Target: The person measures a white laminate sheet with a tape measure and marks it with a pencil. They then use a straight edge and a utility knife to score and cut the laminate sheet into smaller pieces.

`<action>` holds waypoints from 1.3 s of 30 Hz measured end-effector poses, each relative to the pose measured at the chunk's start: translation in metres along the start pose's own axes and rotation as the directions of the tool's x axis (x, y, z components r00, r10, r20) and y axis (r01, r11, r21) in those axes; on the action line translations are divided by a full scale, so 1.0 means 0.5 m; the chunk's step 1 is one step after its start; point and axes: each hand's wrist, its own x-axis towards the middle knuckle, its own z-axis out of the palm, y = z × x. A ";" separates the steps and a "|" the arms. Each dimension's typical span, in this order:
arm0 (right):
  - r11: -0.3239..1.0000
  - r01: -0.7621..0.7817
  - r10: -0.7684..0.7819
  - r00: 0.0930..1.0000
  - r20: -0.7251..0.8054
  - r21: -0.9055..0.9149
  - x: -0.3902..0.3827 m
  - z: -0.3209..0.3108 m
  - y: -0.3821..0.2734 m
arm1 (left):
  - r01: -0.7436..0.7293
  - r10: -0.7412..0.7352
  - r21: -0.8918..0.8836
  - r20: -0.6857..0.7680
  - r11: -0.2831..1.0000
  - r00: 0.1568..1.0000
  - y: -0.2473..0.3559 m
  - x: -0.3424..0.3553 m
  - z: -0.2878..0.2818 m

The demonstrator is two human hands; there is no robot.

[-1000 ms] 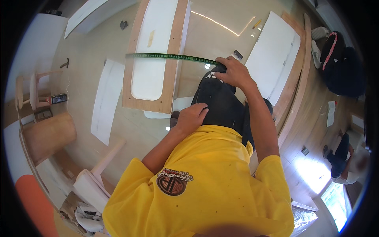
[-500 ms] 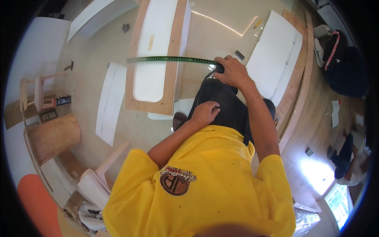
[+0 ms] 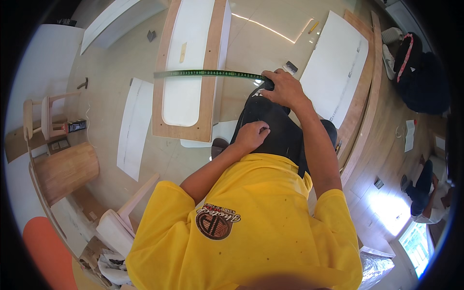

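Observation:
My right hand (image 3: 285, 89) grips the dark end of a green tape measure (image 3: 208, 73) by my black-trousered knee, with the case partly hidden by the fingers. The tape's blade lies stretched sideways across a long white and wooden panel piece (image 3: 207, 106), which has a recessed white center and a strip of beige tape (image 3: 183, 52). My left hand (image 3: 253, 135) rests over my thigh with fingers curled; whatever may be in them is hidden.
White sheets (image 3: 133, 130) (image 3: 331, 63) and long boards (image 3: 367, 111) lie to either side. Wooden chairs (image 3: 63, 169) stand at left, with a hammer (image 3: 83, 83) on the floor. Dark bags (image 3: 418, 77) lie at upper right. Another person (image 3: 425, 191) sits at lower right.
My left hand has moved a little to the right and forward along my thigh. The tape sits slightly lower in the picture. My right hand has barely moved.

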 end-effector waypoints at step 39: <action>0.060 -0.126 0.565 0.822 0.070 0.990 -0.196 0.086 0.137 | 0.153 -0.118 -0.068 0.369 0.986 0.922 0.092 0.139 0.121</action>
